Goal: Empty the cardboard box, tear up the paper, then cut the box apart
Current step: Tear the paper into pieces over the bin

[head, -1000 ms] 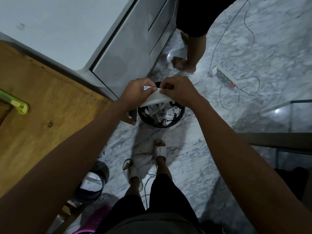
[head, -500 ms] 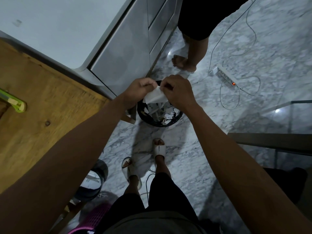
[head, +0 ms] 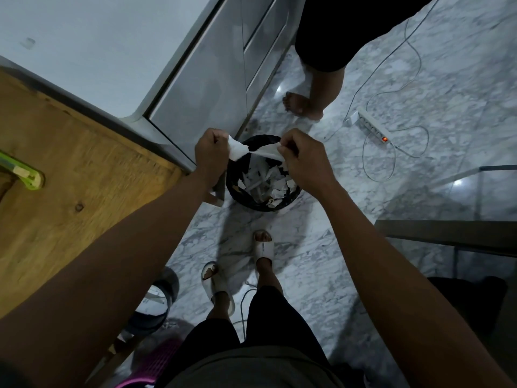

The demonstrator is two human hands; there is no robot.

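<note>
I stand over a black waste bin (head: 237, 196) on the marble floor, with several white paper scraps inside. My left hand (head: 211, 154) and my right hand (head: 303, 158) each pinch one end of a white paper (head: 240, 151) just above the bin's far rim. The paper is stretched between them and torn almost through in the middle. A green utility knife (head: 23, 175) lies on the wooden table (head: 70, 177) at the left edge. The cardboard box is out of view.
Another person's bare leg and foot (head: 303, 105) stand behind the bin, beside grey cabinet drawers (head: 212, 79). A white power strip (head: 369, 127) with cables lies on the floor at right. A glass table (head: 461, 203) is at right. A grey bucket (head: 154, 306) and pink basket (head: 151, 368) sit under the table.
My hands have drawn apart sideways, and the paper that was bunched between them is now stretched out and ripping in the middle.
</note>
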